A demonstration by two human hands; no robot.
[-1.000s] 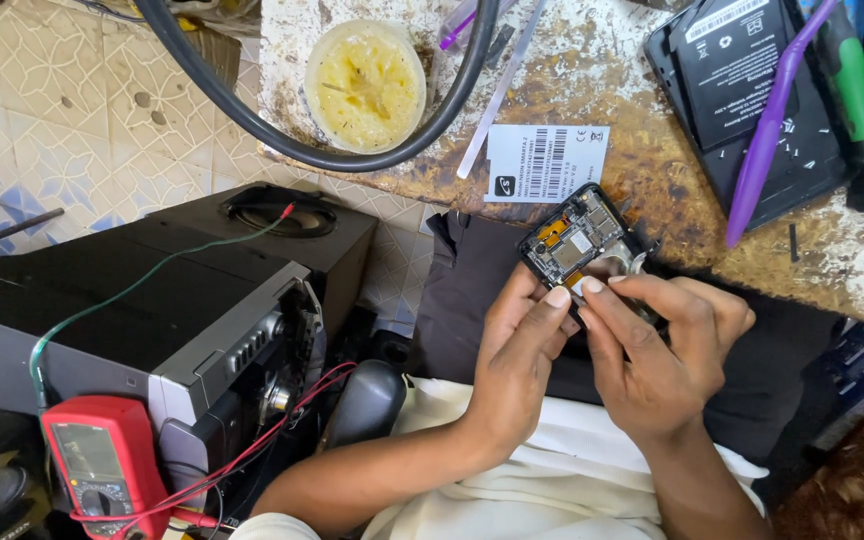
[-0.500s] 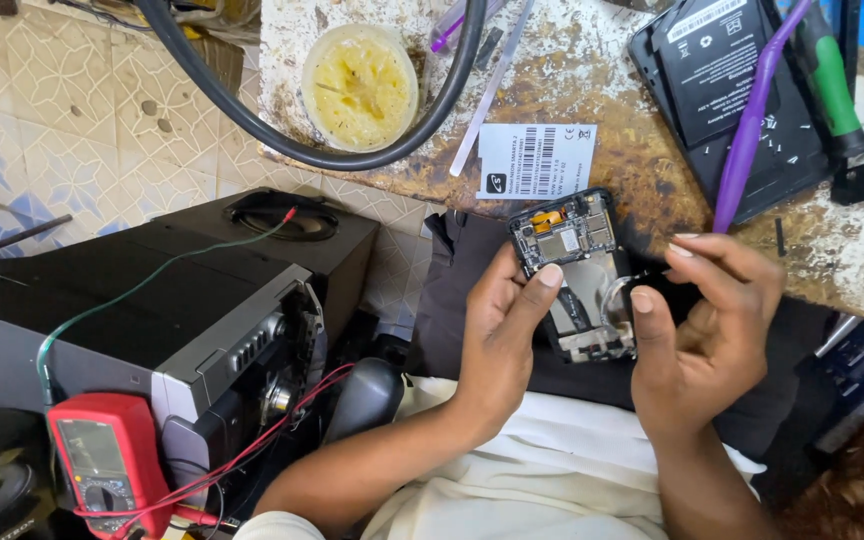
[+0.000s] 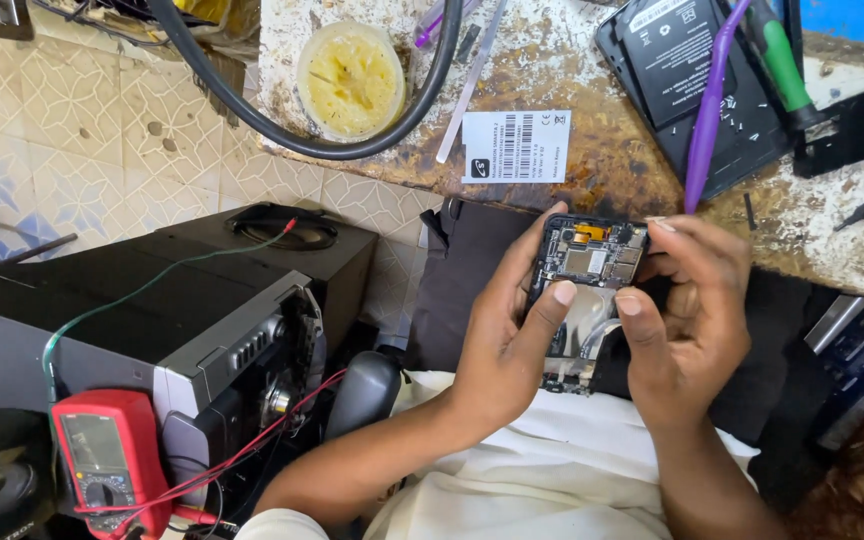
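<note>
Both hands, left hand [image 3: 512,330] and right hand [image 3: 687,310], pinch the opened phone [image 3: 592,265] between thumbs and fingers over the lap; a slipped thumb could crack its bare board.

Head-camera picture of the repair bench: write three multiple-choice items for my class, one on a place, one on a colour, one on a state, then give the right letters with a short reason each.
1. Where is the opened phone?
A. Held between the left hand and the right hand
B. Lying flat on the worn bench top
C. On top of the black speaker box

2. What colour is the multimeter at lower left?
A. Yellow
B. Red
C. Blue

3. What state is the phone in?
A. Closed, back cover on
B. Wrapped in cloth
C. Back off, circuit parts showing

Answers:
1 A: both hands grip it in front of the bench edge, thumbs on its exposed inside.
2 B: its case is red, with red leads running from it.
3 C: boards and metal shields are bare, with no cover on.
</note>
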